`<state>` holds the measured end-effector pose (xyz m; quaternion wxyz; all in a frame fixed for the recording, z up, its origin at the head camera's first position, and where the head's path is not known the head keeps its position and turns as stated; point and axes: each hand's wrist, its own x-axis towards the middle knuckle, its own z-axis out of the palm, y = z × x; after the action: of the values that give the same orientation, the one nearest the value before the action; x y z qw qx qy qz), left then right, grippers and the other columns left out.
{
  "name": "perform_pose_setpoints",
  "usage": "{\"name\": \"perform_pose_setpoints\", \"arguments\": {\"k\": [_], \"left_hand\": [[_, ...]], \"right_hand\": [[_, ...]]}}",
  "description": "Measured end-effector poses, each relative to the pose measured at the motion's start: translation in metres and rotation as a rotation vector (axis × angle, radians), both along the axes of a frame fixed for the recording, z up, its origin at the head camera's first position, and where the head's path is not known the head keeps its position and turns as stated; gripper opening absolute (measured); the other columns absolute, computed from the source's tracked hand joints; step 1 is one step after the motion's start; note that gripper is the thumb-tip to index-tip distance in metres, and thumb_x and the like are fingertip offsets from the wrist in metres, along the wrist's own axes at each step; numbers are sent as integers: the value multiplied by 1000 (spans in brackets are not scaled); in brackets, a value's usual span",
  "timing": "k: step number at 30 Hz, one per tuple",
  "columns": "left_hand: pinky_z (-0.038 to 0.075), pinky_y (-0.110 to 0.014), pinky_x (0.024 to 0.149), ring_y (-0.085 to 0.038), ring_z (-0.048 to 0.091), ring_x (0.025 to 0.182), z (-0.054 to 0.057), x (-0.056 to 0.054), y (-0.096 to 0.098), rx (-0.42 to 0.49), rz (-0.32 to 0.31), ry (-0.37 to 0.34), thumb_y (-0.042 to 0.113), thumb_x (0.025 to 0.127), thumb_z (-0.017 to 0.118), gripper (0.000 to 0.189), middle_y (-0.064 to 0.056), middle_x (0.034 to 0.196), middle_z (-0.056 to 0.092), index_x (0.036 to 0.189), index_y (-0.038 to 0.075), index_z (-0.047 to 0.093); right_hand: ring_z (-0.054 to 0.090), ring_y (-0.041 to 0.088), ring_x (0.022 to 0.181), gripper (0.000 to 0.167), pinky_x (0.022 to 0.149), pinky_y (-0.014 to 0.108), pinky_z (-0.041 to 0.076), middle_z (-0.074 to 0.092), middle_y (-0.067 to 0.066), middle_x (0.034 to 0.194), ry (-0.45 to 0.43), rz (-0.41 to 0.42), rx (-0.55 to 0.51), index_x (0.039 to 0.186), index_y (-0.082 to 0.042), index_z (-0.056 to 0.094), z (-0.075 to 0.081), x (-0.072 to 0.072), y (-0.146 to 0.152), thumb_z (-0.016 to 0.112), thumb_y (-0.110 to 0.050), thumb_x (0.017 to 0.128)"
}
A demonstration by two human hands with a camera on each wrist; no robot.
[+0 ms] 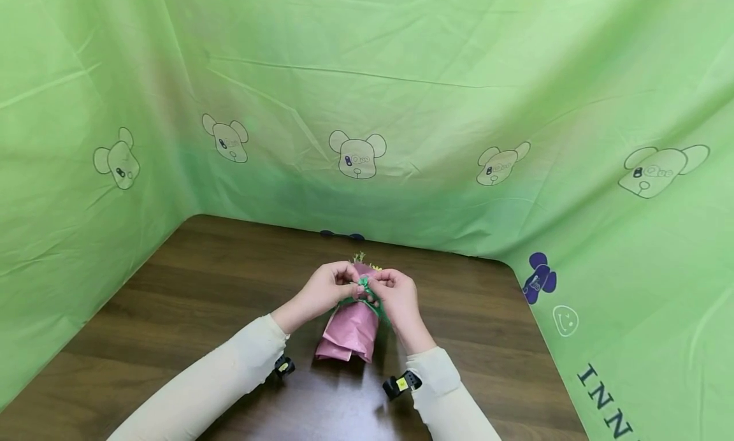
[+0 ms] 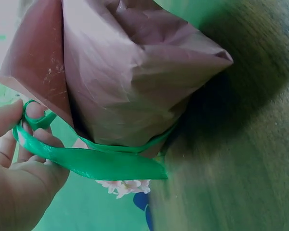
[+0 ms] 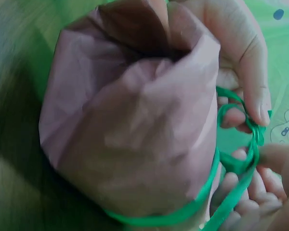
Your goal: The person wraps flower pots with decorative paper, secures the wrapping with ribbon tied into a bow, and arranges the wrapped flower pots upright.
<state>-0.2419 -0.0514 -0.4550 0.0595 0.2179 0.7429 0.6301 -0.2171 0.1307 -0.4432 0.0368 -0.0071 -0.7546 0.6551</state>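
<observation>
A bouquet wrapped in pink paper (image 1: 351, 331) lies on the wooden table, its open paper end toward me. Green ribbon (image 2: 101, 163) runs round the wrapping, and its loops rise above the paper between both hands. With thumb and fingertips my left hand (image 1: 328, 289) pinches the ribbon on one side. Opposite it, my right hand (image 1: 401, 299) pinches the ribbon too, fingertips close to the left ones. In the right wrist view, loops of ribbon (image 3: 254, 137) cross between the two hands. Pale pink flowers (image 2: 127, 186) show past the ribbon in the left wrist view.
The dark wooden table (image 1: 476, 326) is enclosed by green cloth (image 1: 367, 65) printed with bear heads at the back and sides. Small yellow flowers (image 1: 376, 267) poke out at the bouquet's far end. A black strap device (image 1: 401, 385) sits at the right wrist.
</observation>
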Motion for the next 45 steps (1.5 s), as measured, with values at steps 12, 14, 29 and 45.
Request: {"name": "perform_pose_setpoints", "arguments": {"k": [12, 14, 29, 45], "left_hand": [[50, -27, 64, -16, 58, 75, -2, -4, 0, 14, 62, -53, 6, 93, 73, 7, -3, 85, 63, 94, 6, 66], [49, -26, 65, -16, 57, 75, -1, -3, 1, 3, 64, -47, 6, 93, 72, 7, -3, 83, 62, 93, 6, 65], [47, -28, 73, -17, 58, 86, 3, -1, 14, 37, 176, -276, 11, 95, 68, 8, -4, 90, 63, 93, 5, 63], [53, -24, 68, -14, 64, 75, 4, -5, 5, 234, 76, -460, 8, 96, 67, 11, -6, 93, 65, 103, -1, 64]], "right_hand": [[60, 14, 90, 15, 75, 23, 50, 71, 9, 101, 125, 384, 388, 104, -1, 73, 4, 4, 15, 73, -12, 93], [57, 13, 85, 16, 70, 22, 49, 67, 8, 97, 116, 392, 383, 100, -1, 71, 4, 4, 14, 78, -11, 89], [62, 19, 100, 24, 86, 41, 53, 62, -1, 104, 716, 22, 759, 100, -22, 75, -10, 7, 9, 88, -17, 81], [65, 13, 87, 4, 69, 33, 54, 66, -3, 95, 624, -6, 533, 93, -13, 75, -12, 8, 18, 74, -16, 95]]}}
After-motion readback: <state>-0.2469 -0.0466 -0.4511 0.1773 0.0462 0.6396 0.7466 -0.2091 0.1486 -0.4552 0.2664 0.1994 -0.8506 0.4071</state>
